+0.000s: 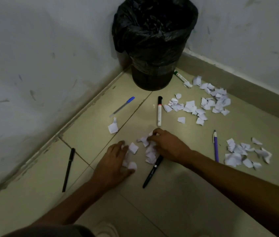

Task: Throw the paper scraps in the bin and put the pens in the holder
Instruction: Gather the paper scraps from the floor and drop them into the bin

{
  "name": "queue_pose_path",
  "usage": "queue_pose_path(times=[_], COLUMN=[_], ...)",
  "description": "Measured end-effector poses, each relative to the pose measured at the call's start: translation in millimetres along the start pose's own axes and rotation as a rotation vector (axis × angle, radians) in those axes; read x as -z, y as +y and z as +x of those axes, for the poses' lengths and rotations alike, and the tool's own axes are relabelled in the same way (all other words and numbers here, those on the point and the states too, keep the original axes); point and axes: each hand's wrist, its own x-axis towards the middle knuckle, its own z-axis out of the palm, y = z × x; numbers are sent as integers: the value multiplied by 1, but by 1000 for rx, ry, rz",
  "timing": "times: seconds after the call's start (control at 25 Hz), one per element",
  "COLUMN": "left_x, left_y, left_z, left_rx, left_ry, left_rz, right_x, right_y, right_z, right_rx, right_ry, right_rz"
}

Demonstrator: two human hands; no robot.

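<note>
The paper scraps (150, 151) nearest you lie in a small loose pile on the floor (178, 202), directly between your two hands and in front of the bin. Your right hand (167, 146) is on the far side of that pile, its fingers (154, 134) curled together and pinching several scraps at the top edge. Your left hand (113, 161) lies palm down at the pile's left edge with fingers bent over two or three pieces. In the dim light you cannot tell whether it grips them or only rests on them. A black pen (152, 171) lies slantwise with its upper end under the pile and your right wrist. A second, slimmer black pen (68, 169) lies well to the left, near the wall (32, 65). A white marker with a black cap (159, 111) lies just beyond your right hand, pointing toward the bin (154, 40). The bin stands upright in the corner, lined with a black bag. A blue-capped pen (122, 106) lies left of the marker, with a single scrap (113, 127) just below its near end. A green-capped marker (182, 79) lies at the bin's right foot, along the skirting. A wide scatter of scraps (215, 101) spreads from the green-capped marker toward the right. A purple pen (215, 146) lies right of your right forearm. A further cluster of scraps (241, 154) sits just beside the purple pen on its right.
</note>
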Motion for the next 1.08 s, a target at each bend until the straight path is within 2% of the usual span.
queue_pose_path(times=[0.08, 0.16, 0.28, 0.4, 0.48, 0.52, 0.56, 0.68, 0.72, 0.76, 0.84, 0.88, 1.0, 1.08], left_x=[0, 3, 7, 8, 4, 5, 9, 20, 20, 22, 20, 17, 13, 12], left_y=[6, 14, 16, 27, 40, 44, 42, 12, 0, -9, -16, -15, -3, 2], left_z=[27, 46, 44, 35, 35, 37, 40, 44, 47, 49, 56, 60, 64, 64], left_rx=[-65, -44, -60, -321, -487, -501, -441, -95, -10, 48, 60, 36, -26, -57], left_ry=[40, 9, 85, 81, 94, 135, 158, 196, 171, 126, 35, 16, 52, 93], left_rz=[2, -42, -100, -41, 62, 74, 51, 15, 76, 133, 186, 191, 161, 95], right_x=[12, 18, 5, -8, -3, 3, 10, 33, 39, 42, 34, 26, -1, -13], right_y=[4, 0, -13, -14, -16, -12, -4, 63, 93, 119, 154, 160, 151, 132], right_z=[-8, -25, -52, -64, -73, -80, -87, -126, -143, -157, -178, -184, -198, -207], right_rx=[-13, 102, 394, 353, 320, 279, 176, -461, -695, -867, -961, -946, -885, -924], right_ry=[135, 163, -56, -199, -188, -106, 37, 502, 541, 467, 248, 216, 370, 434], right_rz=[1, -53, -270, -306, -214, -167, -96, 84, 98, 110, 80, 68, 82, 124])
